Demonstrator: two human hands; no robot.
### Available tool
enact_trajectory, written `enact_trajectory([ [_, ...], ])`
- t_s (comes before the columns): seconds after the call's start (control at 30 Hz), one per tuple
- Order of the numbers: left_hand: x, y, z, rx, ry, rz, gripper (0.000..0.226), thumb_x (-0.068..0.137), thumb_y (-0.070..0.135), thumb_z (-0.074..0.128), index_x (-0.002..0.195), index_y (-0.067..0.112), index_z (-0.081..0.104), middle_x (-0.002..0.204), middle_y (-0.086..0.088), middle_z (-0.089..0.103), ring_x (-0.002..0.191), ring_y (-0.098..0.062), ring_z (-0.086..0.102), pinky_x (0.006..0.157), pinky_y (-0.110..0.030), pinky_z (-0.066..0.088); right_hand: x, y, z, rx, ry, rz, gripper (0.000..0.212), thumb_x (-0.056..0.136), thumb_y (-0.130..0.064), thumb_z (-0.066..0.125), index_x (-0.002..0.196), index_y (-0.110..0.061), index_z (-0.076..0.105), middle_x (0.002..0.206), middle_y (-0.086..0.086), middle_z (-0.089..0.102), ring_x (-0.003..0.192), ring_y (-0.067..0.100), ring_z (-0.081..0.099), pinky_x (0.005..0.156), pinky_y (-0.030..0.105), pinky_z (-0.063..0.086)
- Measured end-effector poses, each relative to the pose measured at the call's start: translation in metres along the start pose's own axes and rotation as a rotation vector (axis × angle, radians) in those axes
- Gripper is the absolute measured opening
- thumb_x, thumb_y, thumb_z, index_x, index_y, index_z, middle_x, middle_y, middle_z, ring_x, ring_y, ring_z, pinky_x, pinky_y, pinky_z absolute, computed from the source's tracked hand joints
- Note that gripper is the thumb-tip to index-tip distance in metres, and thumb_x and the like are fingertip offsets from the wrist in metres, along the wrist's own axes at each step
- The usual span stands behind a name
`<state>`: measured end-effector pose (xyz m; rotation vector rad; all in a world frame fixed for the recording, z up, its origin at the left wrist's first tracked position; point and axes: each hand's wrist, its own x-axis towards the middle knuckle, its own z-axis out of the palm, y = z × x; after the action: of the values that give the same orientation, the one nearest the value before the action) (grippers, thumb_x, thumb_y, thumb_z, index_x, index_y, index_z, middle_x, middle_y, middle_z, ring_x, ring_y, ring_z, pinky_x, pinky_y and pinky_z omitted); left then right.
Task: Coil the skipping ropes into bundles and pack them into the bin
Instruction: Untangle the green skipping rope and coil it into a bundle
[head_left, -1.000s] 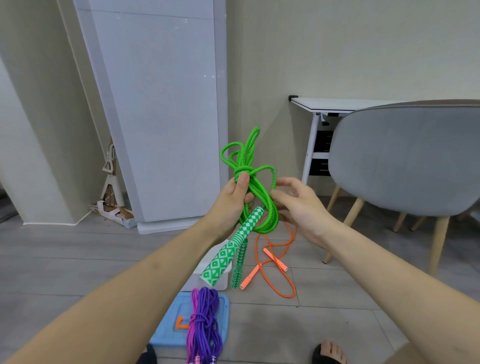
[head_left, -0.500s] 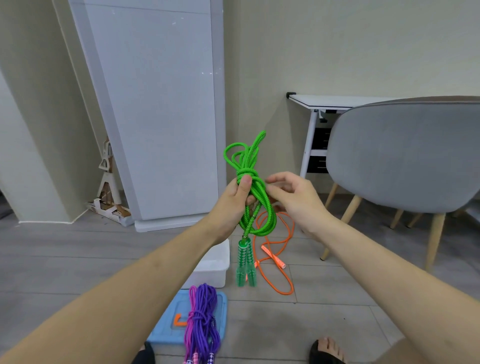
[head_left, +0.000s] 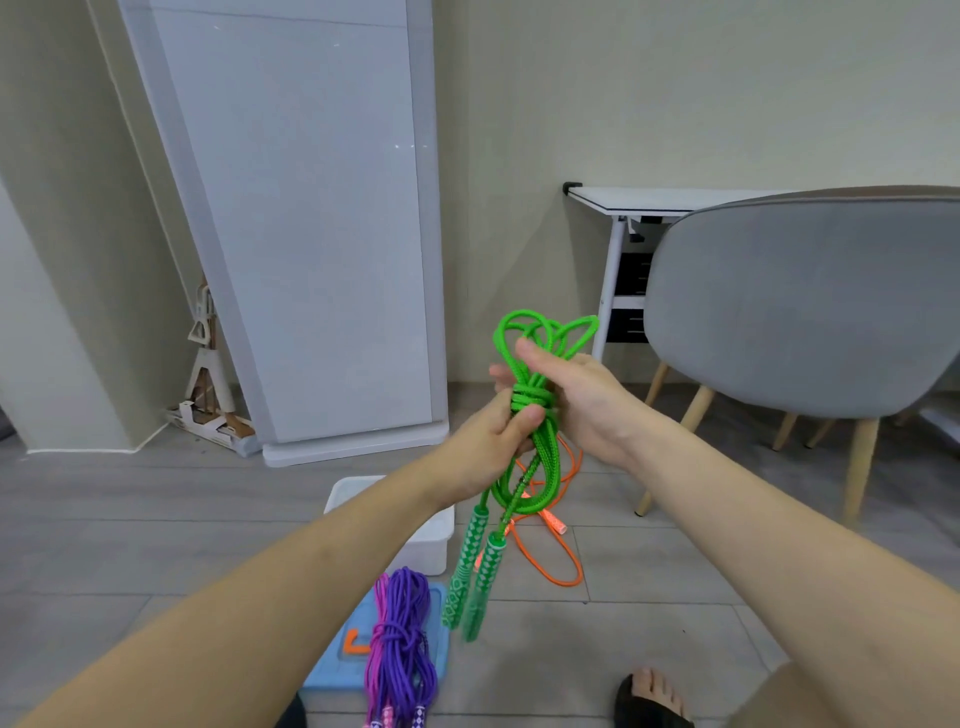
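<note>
A green skipping rope (head_left: 524, 467) hangs coiled in front of me, knotted around its middle, with loops sticking up and its two green-and-white handles (head_left: 475, 566) dangling below. My left hand (head_left: 491, 441) grips the bundle just under the knot. My right hand (head_left: 576, 395) grips it at and above the knot, thumb on the upper loops. On the floor stands a white bin (head_left: 426, 540), partly hidden by my left forearm. An orange rope (head_left: 558, 551) lies loose on the floor behind the green one. A tied purple and pink bundle (head_left: 400, 654) rests on a blue lid (head_left: 337, 670).
A grey chair (head_left: 800, 301) on wooden legs stands at the right, with a white desk (head_left: 649, 200) behind it. A tall grey panel (head_left: 311, 223) leans on the wall ahead. My foot in a black sandal (head_left: 649, 696) is at the bottom right.
My right hand has moved from beside the bundle onto its knot and upper loops. The bundle has dropped lower and the handles now hang further down over the blue lid's edge.
</note>
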<state>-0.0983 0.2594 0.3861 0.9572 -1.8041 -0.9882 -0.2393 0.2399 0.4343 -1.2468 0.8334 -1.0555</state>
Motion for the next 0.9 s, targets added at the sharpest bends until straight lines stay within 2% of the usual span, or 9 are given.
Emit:
enact_trajectory([
  [0.07, 0.001, 0.001, 0.001, 0.002, -0.017, 0.012, 0.014, 0.108, 0.014, 0.038, 0.121, 0.015, 0.044, 0.086, 0.011, 0.048, 0.067, 0.012, 0.054, 0.067, -0.009, 0.044, 0.002, -0.001, -0.003, 0.046, 0.012, -0.026, 0.042, 0.098, -0.031, 0.064, 0.127, -0.001, 0.064, 0.118, 0.018, 0.073, 0.107, 0.029, 0.069, 0.095, 0.046, 0.055],
  [0.17, 0.004, -0.004, -0.003, -0.005, 0.030, -0.011, 0.022, 0.107, 0.026, 0.045, 0.123, 0.012, 0.049, 0.097, 0.007, 0.058, 0.092, -0.003, 0.062, 0.083, -0.020, 0.051, 0.004, -0.001, -0.009, -0.036, 0.027, -0.078, 0.044, 0.102, -0.031, 0.060, 0.128, 0.005, 0.062, 0.101, 0.011, 0.070, 0.093, 0.022, 0.067, 0.083, 0.038, 0.052],
  [0.2, 0.005, -0.007, -0.005, 0.009, 0.038, -0.018, 0.025, 0.105, 0.032, 0.047, 0.123, 0.016, 0.050, 0.101, 0.007, 0.061, 0.099, -0.009, 0.062, 0.090, -0.027, 0.053, 0.004, -0.002, -0.010, -0.066, 0.041, -0.096, 0.041, 0.102, -0.030, 0.060, 0.124, 0.004, 0.064, 0.096, 0.008, 0.070, 0.089, 0.018, 0.068, 0.080, 0.035, 0.053],
  [0.27, 0.006, -0.012, -0.008, 0.046, 0.050, -0.022, 0.016, 0.104, 0.033, 0.048, 0.117, 0.024, 0.052, 0.097, 0.012, 0.061, 0.095, -0.005, 0.061, 0.092, -0.032, 0.052, 0.005, -0.001, -0.012, -0.063, 0.072, -0.128, 0.024, 0.103, -0.027, 0.059, 0.107, -0.006, 0.067, 0.089, 0.004, 0.072, 0.082, 0.016, 0.069, 0.076, 0.033, 0.053],
  [0.37, 0.007, -0.012, -0.012, 0.095, 0.085, -0.012, 0.012, 0.106, 0.030, 0.048, 0.115, 0.024, 0.052, 0.092, 0.016, 0.060, 0.088, 0.001, 0.059, 0.092, -0.031, 0.052, 0.005, -0.002, -0.013, 0.032, 0.145, -0.149, 0.018, 0.106, -0.030, 0.053, 0.104, -0.014, 0.062, 0.099, 0.011, 0.075, 0.088, 0.026, 0.071, 0.085, 0.040, 0.053],
  [0.5, 0.006, -0.009, -0.016, 0.166, 0.115, -0.020, 0.020, 0.106, 0.033, 0.046, 0.118, 0.018, 0.051, 0.099, 0.007, 0.064, 0.098, -0.013, 0.062, 0.096, -0.035, 0.052, 0.006, -0.003, -0.012, 0.137, 0.268, -0.144, 0.027, 0.110, -0.037, 0.041, 0.109, -0.013, 0.053, 0.111, 0.018, 0.075, 0.099, 0.035, 0.073, 0.091, 0.049, 0.057],
  [0.63, 0.003, -0.006, -0.017, 0.109, 0.112, -0.001, 0.012, 0.107, 0.028, 0.046, 0.108, 0.018, 0.052, 0.088, 0.010, 0.059, 0.077, 0.003, 0.057, 0.079, -0.021, 0.048, 0.005, -0.004, -0.007, 0.232, 0.250, -0.206, 0.024, 0.110, -0.033, 0.042, 0.106, -0.011, 0.051, 0.112, 0.020, 0.070, 0.096, 0.034, 0.072, 0.085, 0.050, 0.058],
  [0.8, -0.003, -0.003, -0.014, 0.155, -0.127, 0.006, 0.009, 0.107, 0.026, 0.045, 0.099, 0.029, 0.049, 0.084, 0.012, 0.053, 0.071, 0.005, 0.051, 0.072, -0.017, 0.044, 0.004, -0.007, -0.001, 0.242, 0.164, -0.193, 0.026, 0.104, -0.037, 0.055, 0.086, -0.019, 0.062, 0.104, 0.023, 0.058, 0.095, 0.036, 0.062, 0.095, 0.065, 0.048],
  [0.9, -0.006, 0.006, -0.012, 0.148, -0.196, -0.014, 0.016, 0.107, 0.022, 0.043, 0.095, 0.030, 0.047, 0.082, 0.010, 0.049, 0.067, 0.007, 0.050, 0.068, -0.012, 0.043, 0.005, -0.005, 0.003, 0.228, 0.106, -0.156, 0.024, 0.107, -0.040, 0.047, 0.103, -0.017, 0.053, 0.114, 0.034, 0.064, 0.101, 0.045, 0.066, 0.082, 0.055, 0.059],
])
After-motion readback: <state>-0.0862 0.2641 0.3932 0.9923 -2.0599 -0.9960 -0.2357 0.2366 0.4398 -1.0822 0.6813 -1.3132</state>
